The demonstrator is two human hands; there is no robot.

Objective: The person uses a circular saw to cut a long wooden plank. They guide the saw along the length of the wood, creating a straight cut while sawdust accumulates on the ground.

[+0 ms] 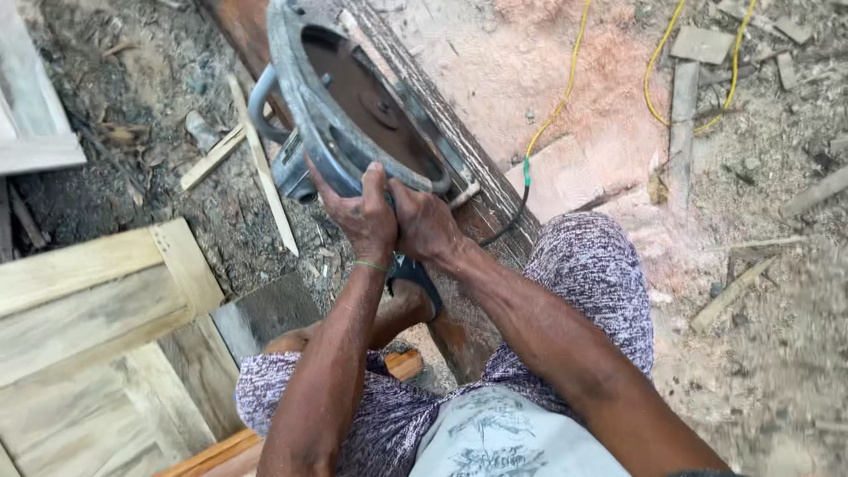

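Grey metal makes up the big round power saw (353,106) that both hands hold. It sits on a long dark wooden plank (477,177) that runs away from the person.

From the head camera, the left hand (364,212) is curled tight around the back end of the saw, fingers wrapped over the metal edge. A thin green band goes around that wrist. The right hand (426,225) is pressed right beside the left one, touching it, and it is closed on the same part of the saw. The saw's flat round blade cover tips up and away from the hands. A curved grey handle sticks out on the far left side of the saw.

Just past the right hand, a black cord joins a yellow cable (565,97) that snakes off over pinkish sawdust on the ground. Below the hands are the person's knees in purple speckled shorts (587,274). A bare foot in a dark sandal rests on the plank under the hands.

To the left of the left arm lies a pale wooden frame (97,300). Thin wood strips (261,163) lie on the dirt near the saw.
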